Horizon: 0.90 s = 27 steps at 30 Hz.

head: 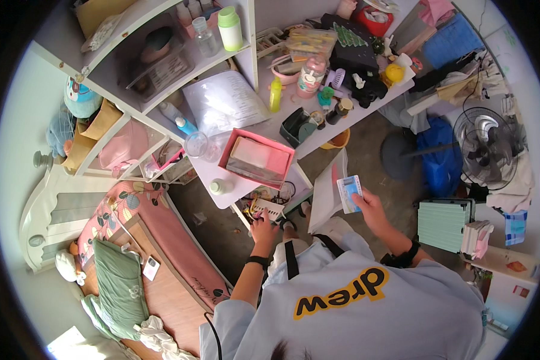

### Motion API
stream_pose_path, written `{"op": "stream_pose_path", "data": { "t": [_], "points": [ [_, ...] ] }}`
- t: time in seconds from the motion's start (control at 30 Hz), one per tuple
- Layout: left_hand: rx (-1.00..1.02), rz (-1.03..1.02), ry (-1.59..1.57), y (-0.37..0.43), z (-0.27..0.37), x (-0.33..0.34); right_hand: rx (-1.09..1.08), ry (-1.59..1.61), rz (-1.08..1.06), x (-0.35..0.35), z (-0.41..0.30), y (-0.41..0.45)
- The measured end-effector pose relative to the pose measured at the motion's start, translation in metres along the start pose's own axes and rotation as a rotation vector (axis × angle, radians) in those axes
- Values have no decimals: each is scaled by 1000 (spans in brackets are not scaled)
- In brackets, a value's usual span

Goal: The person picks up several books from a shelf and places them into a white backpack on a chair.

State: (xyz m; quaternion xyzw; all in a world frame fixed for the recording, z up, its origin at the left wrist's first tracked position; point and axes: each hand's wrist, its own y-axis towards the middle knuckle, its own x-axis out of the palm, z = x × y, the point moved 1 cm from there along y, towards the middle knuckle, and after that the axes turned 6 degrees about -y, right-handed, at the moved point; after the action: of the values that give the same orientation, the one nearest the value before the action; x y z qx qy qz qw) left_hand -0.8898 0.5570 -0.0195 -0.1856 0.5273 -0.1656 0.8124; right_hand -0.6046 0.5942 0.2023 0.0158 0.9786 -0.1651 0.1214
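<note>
My right hand (370, 208) grips a small blue-and-white flat package or card (350, 191), thumb on its face. Beside it, a white plastic bag or folder (325, 198) stands upright near my lap. My left hand (264, 228) reaches to the front of an open desk drawer (245, 216), fingers at a white slotted card (269, 209); whether they grip it cannot be told. Cables and small items lie in the drawer. Above it, a pink open box (257, 158) with a packet inside rests on the desk, near a small white bottle (219, 186).
On the desk (207, 173) stand a dark open container (298, 128), a pink bottle (312, 76) and a clear plastic cup (196, 144). A bed (171, 297) is at left. A black fan (485, 148) and a mint suitcase (445, 225) stand at right.
</note>
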Motion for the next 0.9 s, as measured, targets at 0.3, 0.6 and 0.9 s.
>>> {"op": "stream_pose_path", "data": {
  "t": [0.3,0.6,0.9],
  "points": [
    [10,-24,-1475,68,22,-3,29,-1,79,-16,2,-10],
    [-70,59,-639,29,19,-37,-1,-28,120,-23,9,-15],
    [179,172,104,22,34,-1,7,6,111,-24,8,-15]
  ]
}}
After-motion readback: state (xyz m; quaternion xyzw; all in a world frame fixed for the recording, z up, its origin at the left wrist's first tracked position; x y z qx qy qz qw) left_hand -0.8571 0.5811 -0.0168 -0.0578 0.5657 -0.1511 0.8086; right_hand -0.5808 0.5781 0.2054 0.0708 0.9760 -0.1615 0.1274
